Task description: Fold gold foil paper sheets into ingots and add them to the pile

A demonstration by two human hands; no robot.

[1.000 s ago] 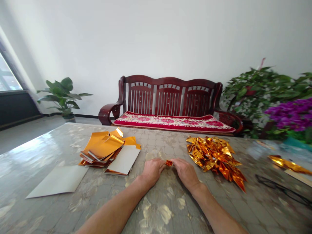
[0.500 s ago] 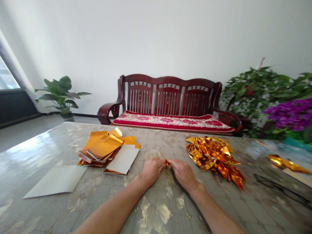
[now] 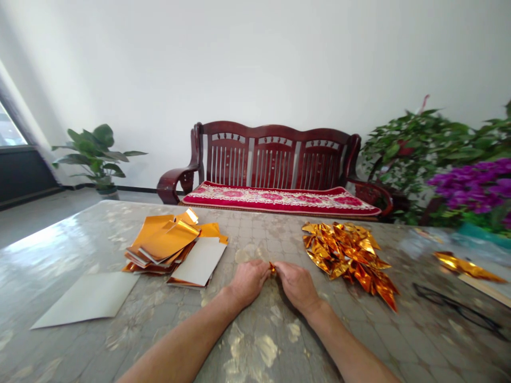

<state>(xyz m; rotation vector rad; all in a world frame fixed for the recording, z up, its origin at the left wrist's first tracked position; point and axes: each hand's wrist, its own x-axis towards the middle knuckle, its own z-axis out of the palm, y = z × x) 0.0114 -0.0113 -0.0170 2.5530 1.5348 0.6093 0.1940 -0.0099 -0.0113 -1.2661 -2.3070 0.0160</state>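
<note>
Between my fingertips at the middle of the table is a small piece of gold foil paper (image 3: pixel 272 267), mostly hidden by the fingers. My left hand (image 3: pixel 249 280) is closed on its left side, and my right hand (image 3: pixel 296 283) pinches it from the right. Left of my hands lies a loose stack of gold foil paper sheets (image 3: pixel 163 239), some with the white back up. A single sheet (image 3: pixel 88 298) lies white side up nearer the left edge. To the right is a heap of folded shiny gold foil pieces (image 3: pixel 349 255).
Black eyeglasses (image 3: pixel 455 306) and another folded gold piece (image 3: pixel 469 267) lie on the right of the patterned table (image 3: pixel 159 340), near clear plastic (image 3: pixel 421 243). Beyond it stand a wooden bench (image 3: pixel 275 159), a potted plant (image 3: pixel 101 151) and purple flowers (image 3: pixel 473 186).
My hands stay together on the small foil piece with hardly any movement. The whole view has shifted slightly, so things sit a little further left.
</note>
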